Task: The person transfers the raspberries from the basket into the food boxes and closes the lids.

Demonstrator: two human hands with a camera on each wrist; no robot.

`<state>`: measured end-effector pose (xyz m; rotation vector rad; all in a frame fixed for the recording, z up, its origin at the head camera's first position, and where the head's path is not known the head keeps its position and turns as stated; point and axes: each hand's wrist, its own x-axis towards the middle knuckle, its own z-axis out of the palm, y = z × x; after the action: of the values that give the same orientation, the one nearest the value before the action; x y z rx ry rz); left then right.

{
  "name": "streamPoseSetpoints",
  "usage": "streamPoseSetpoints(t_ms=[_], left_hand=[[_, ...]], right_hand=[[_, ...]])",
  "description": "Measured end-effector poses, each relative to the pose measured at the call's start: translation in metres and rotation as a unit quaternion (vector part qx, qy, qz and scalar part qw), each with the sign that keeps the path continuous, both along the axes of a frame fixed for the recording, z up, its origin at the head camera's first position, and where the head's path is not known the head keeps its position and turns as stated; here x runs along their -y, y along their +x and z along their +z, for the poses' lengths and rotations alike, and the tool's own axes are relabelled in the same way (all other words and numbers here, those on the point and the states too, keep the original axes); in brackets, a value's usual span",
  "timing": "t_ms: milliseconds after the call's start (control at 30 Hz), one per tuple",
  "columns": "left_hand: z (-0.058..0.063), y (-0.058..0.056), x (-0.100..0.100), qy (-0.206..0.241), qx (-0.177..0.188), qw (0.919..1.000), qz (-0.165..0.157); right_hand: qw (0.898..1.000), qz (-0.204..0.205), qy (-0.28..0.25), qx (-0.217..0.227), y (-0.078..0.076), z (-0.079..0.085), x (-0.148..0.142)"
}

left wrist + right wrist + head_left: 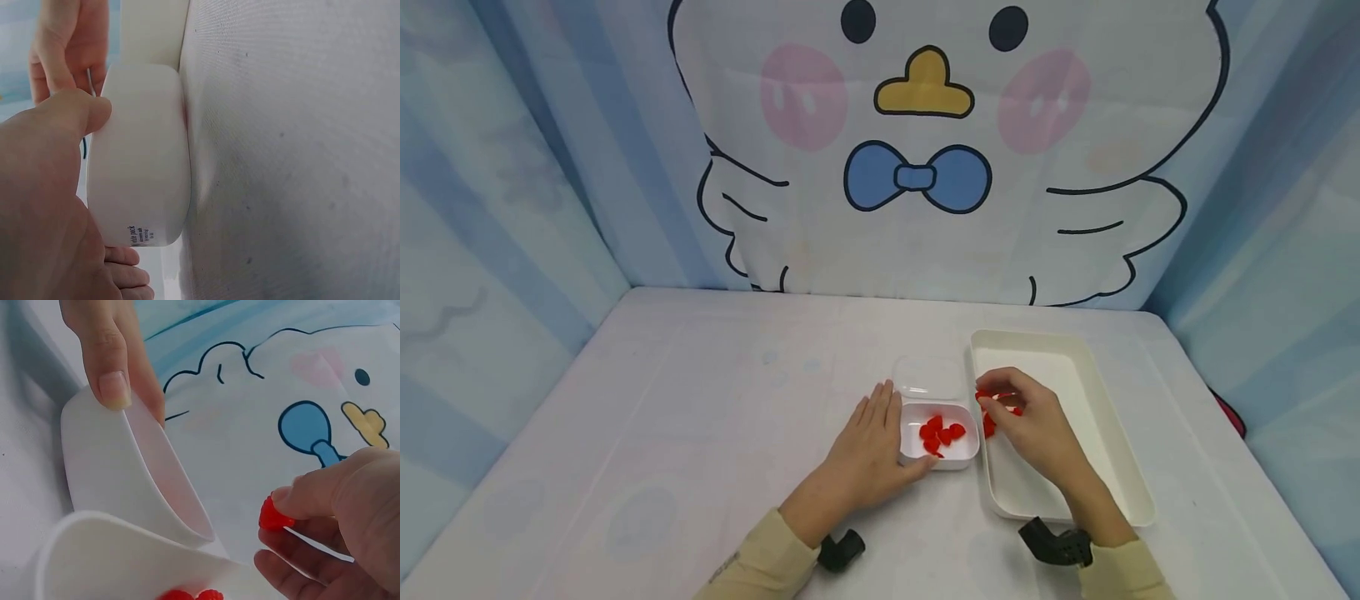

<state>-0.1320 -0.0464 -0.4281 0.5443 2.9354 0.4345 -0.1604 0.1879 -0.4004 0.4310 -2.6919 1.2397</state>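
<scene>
My left hand lies against the left side of a small white box, fingers straight and its thumb resting on the near rim. In the right wrist view that thumb presses on the edge of the box. Several red raspberries lie inside the box. A red raspberry is pinched between the thumb and fingers of my right hand, which hovers over the left part of a white tray. Other red raspberries lie in the tray beneath that hand, partly hidden by it.
The clear lid stands open behind the box. The tray's left wall lies right beside the box. A white cloth covers the table, and a curtain with a cartoon figure hangs along the back edge. Dark wrist cameras sit on both wrists.
</scene>
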Motion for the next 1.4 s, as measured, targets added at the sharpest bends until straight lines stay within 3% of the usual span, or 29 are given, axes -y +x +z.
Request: streamPoseSetpoints(t_ms=[433, 767, 1200, 1400], left_hand=[[0.000, 0.000, -0.001, 0.001, -0.010, 0.9999, -0.002], [0.000, 0.000, 0.000, 0.004, -0.022, 0.9997, -0.008], [-0.001, 0.000, 0.000, 0.002, -0.027, 0.9996, -0.007], [-0.001, 0.000, -0.001, 0.001, -0.026, 0.9997, -0.005]], right_hand=[[0.997, 0.067, 0.020, -0.021, 0.007, -0.001, 0.015], [0.989, 0.140, 0.036, -0.023, 0.009, -0.003, 0.019], [0.978, 0.179, 0.103, -0.003, 0.012, -0.003, 0.019], [0.982, 0.170, 0.083, -0.005, 0.012, 0.000, 0.017]])
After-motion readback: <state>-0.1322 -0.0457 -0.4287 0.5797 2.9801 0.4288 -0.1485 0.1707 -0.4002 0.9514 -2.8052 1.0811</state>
